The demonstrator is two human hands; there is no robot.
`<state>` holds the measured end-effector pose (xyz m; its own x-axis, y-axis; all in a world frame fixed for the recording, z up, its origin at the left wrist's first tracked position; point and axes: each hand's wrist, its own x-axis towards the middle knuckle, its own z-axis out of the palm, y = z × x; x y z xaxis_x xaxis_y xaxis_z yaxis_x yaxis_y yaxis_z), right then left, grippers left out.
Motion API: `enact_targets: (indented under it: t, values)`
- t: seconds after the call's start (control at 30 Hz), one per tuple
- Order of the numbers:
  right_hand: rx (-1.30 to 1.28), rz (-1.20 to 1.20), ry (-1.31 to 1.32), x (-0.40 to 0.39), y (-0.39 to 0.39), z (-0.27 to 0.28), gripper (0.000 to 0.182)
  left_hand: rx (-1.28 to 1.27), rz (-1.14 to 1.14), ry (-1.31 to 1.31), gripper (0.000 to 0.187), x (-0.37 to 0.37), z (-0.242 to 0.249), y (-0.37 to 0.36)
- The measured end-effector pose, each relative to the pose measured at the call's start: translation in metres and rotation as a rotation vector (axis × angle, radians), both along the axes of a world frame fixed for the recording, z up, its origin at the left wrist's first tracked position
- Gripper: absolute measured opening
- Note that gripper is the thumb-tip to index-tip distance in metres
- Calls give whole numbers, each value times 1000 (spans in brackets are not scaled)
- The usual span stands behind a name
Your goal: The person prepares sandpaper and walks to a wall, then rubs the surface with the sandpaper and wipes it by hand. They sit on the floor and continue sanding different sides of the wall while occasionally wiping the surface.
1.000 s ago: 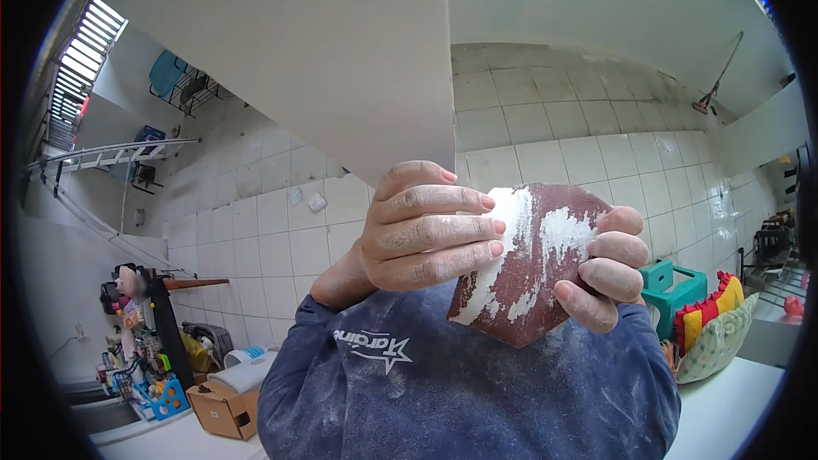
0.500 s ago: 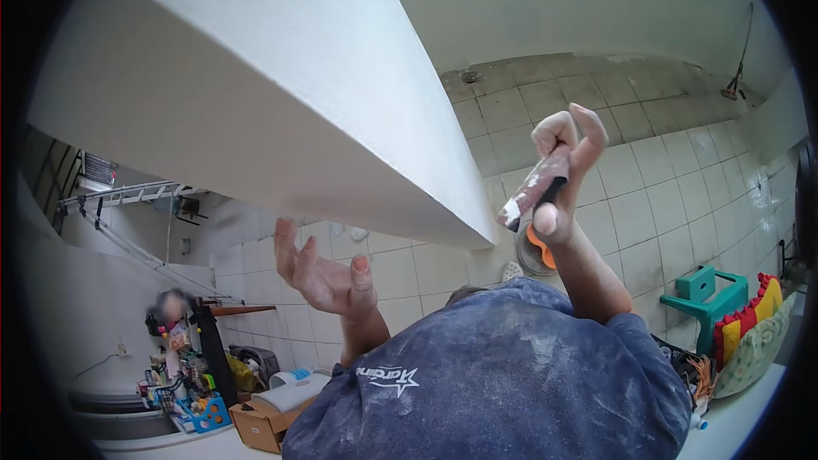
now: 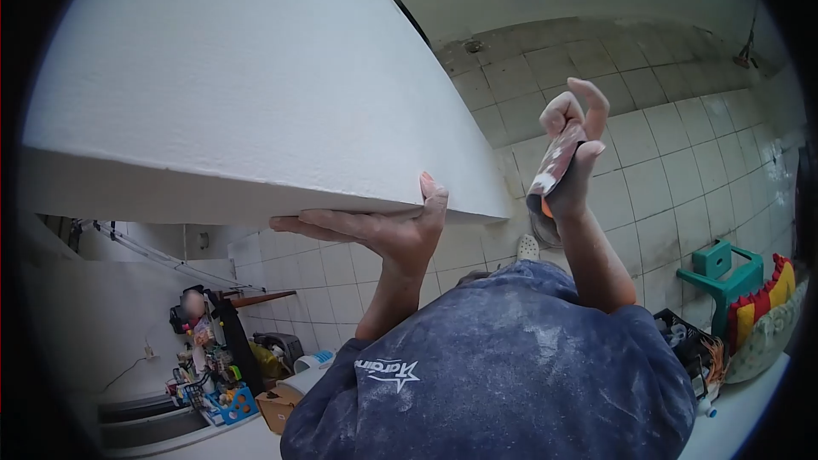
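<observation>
Head view: L hand, just below ctr, is spread, straddling an edge of the wall, thumb one side, fingers along the other; bare skin could scrape if sandpaper ran there. R hand, approx. 2 o'clock, has that sheet pinched, curled, apart from wall; dusty, loose-looking grip could let it slip. Beyond, tiles, 3 o'clock: fallen dust might slick footing.

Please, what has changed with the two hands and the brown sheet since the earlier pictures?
The left hand has let go of the brown sheet and now rests against the lower edge of the white wall. The right hand still holds the sheet, now curled instead of spread out, higher in view. The green stool remains at right.
</observation>
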<state>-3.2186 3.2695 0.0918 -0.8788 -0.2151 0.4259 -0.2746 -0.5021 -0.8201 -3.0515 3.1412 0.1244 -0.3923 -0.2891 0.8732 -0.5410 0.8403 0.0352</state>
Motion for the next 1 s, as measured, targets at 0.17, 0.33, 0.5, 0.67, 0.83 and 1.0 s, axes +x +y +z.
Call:
enact_targets:
  t: [0.17, 0.33, 0.5, 0.67, 0.83, 1.0]
  values:
    - [-197, -215, -106, -52, 52, -10, 87, -31, -55, -55, 130, 4, -42, -10]
    - [-256, -496, -130, -51, 104, 19, 95, 15, -165, -250, 129, 25, -93, -10]
    - [-293, -700, -102, -34, 171, 40, 100, 33, -319, -318, 115, 46, -106, -15]
    - [-224, -851, 70, -14, 327, 65, 50, 103, -497, -244, 88, 58, -108, -24]
    - [-160, -1366, 246, 72, 399, 75, 72, 218, -721, -147, 77, 82, -94, -29]
    - [-108, -1476, 325, 135, 426, 88, 82, 290, -774, -46, 73, 106, -86, -46]
